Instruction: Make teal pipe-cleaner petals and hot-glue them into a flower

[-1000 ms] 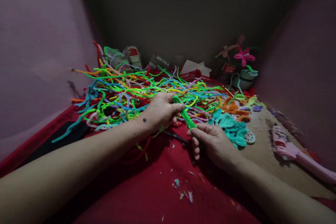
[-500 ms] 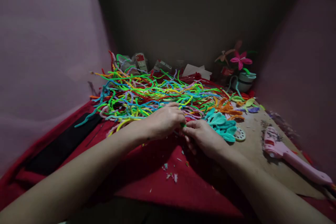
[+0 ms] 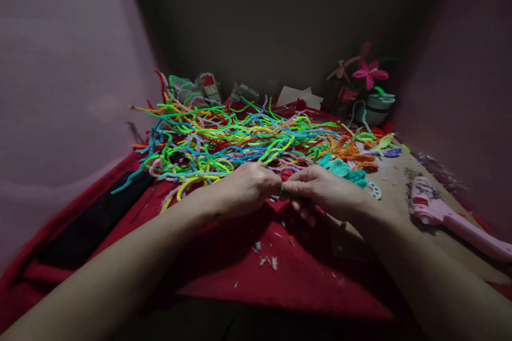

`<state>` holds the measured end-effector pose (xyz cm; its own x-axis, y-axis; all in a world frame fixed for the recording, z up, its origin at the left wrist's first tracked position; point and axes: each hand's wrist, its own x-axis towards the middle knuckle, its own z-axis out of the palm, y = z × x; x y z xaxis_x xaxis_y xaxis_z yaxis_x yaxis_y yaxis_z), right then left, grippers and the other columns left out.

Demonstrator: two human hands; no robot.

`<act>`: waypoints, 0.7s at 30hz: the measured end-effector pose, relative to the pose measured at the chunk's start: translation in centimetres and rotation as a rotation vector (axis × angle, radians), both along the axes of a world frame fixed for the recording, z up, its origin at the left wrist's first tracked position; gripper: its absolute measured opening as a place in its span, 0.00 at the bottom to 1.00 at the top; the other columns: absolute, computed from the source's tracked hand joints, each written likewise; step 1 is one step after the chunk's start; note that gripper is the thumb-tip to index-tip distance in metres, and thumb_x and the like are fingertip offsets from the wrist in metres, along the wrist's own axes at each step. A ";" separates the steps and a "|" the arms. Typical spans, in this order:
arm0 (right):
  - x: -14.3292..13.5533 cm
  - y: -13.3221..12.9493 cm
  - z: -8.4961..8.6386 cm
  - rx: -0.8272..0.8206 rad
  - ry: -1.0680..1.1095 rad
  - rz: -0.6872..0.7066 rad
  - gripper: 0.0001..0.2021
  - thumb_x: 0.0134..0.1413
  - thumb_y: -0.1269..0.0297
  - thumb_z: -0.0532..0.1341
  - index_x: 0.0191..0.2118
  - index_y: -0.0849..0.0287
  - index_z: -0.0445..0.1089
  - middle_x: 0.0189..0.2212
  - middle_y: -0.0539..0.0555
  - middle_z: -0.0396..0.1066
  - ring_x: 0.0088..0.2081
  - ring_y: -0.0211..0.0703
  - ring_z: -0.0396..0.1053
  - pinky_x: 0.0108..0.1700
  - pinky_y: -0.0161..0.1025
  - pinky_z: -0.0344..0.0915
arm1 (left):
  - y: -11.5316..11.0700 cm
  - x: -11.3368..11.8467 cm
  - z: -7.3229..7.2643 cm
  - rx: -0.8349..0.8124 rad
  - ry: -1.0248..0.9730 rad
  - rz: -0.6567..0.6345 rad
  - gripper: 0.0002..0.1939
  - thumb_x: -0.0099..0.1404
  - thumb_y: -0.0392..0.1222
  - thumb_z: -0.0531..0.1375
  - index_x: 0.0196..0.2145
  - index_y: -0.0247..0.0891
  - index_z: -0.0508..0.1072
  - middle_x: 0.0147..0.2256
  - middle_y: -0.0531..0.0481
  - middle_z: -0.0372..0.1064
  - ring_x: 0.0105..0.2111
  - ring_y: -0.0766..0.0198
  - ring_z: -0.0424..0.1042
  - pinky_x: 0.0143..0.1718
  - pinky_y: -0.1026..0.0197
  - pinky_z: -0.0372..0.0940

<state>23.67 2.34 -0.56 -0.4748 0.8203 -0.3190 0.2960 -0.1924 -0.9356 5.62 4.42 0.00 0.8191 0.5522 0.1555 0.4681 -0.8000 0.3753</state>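
Pinching green piece (image 3: 284, 192), mostly hidden, in front of pile (image 3: 234, 138): right hand (image 3: 322, 189) closed on it; left hand (image 3: 252, 185) curled beside, hold unclear. Uneven pull could kink piece; loose pinch, drop it.

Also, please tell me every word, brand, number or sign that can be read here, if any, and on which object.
No text is readable.
Red-and-white label at the back: printing too small and blurred.
Packet to its right: marks too small.
Pink glue gun: dark marks, no readable letters.
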 end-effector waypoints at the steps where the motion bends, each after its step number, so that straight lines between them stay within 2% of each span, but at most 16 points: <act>1: 0.1 0.1 0.1 0.027 0.020 -0.032 0.14 0.50 0.58 0.56 0.22 0.62 0.64 0.13 0.48 0.63 0.13 0.33 0.60 0.15 0.30 0.59 | 0.1 -0.2 -0.1 0.008 0.002 0.040 0.10 0.55 0.29 0.51 0.19 0.34 0.67 0.19 0.54 0.59 0.20 0.71 0.53 0.25 0.66 0.48; 3: 0.1 0.2 0.1 0.165 0.028 -0.145 0.15 0.51 0.54 0.55 0.26 0.63 0.67 0.18 0.50 0.67 0.17 0.34 0.63 0.20 0.32 0.61 | 0.2 -0.3 -0.1 -0.030 -0.011 0.116 0.10 0.55 0.31 0.51 0.19 0.34 0.66 0.18 0.56 0.57 0.20 0.72 0.53 0.23 0.67 0.47; 7: 0.1 0.1 0.0 0.704 -0.126 -0.478 0.11 0.51 0.58 0.56 0.27 0.61 0.70 0.24 0.52 0.69 0.27 0.38 0.66 0.29 0.34 0.61 | 0.2 -0.2 0.5 -0.233 -0.053 0.213 0.12 0.57 0.37 0.52 0.18 0.32 0.67 0.15 0.58 0.54 0.17 0.74 0.51 0.20 0.69 0.47; 8: 0.1 0.0 -0.1 0.812 -0.150 -0.524 0.10 0.50 0.60 0.57 0.28 0.60 0.70 0.25 0.52 0.69 0.29 0.39 0.66 0.31 0.35 0.61 | 0.2 -0.2 0.6 -0.272 -0.064 0.229 0.13 0.57 0.37 0.53 0.18 0.32 0.67 0.14 0.58 0.55 0.17 0.74 0.52 0.20 0.70 0.47; 10: 0.0 -0.2 -0.2 0.908 -0.148 -0.544 0.07 0.50 0.63 0.57 0.30 0.59 0.71 0.28 0.53 0.70 0.32 0.41 0.66 0.35 0.37 0.62 | 0.3 -0.1 0.7 -0.303 -0.093 0.248 0.12 0.57 0.37 0.53 0.19 0.32 0.69 0.14 0.58 0.56 0.17 0.74 0.53 0.20 0.70 0.49; 13: 0.1 -0.3 -0.2 0.831 -0.100 -0.518 0.05 0.47 0.66 0.59 0.31 0.59 0.71 0.29 0.53 0.71 0.33 0.41 0.67 0.36 0.38 0.62 | 0.3 -0.2 0.6 -0.271 -0.138 0.267 0.11 0.55 0.37 0.55 0.19 0.31 0.71 0.14 0.58 0.55 0.17 0.75 0.53 0.21 0.70 0.48; 15: 0.2 -0.1 -0.2 0.684 -0.021 -0.523 0.05 0.44 0.67 0.60 0.31 0.60 0.70 0.28 0.52 0.70 0.29 0.39 0.67 0.33 0.37 0.61 | 0.4 -0.2 0.5 -0.237 -0.173 0.282 0.10 0.55 0.36 0.56 0.19 0.32 0.71 0.14 0.59 0.54 0.17 0.75 0.52 0.21 0.70 0.48; 19: 0.2 0.3 -0.6 0.345 0.279 -0.473 0.10 0.38 0.65 0.65 0.30 0.61 0.70 0.21 0.48 0.68 0.21 0.34 0.63 0.26 0.34 0.59 | 0.4 -0.2 0.4 -0.175 -0.239 0.324 0.10 0.55 0.38 0.56 0.21 0.32 0.73 0.15 0.58 0.55 0.18 0.74 0.54 0.22 0.70 0.49; 21: 0.1 0.4 -0.9 0.256 0.366 -0.467 0.10 0.36 0.65 0.67 0.29 0.61 0.69 0.19 0.47 0.67 0.20 0.33 0.63 0.25 0.33 0.58 | 0.4 -0.2 0.4 -0.167 -0.253 0.336 0.10 0.55 0.38 0.56 0.21 0.32 0.73 0.15 0.57 0.56 0.19 0.74 0.55 0.22 0.70 0.50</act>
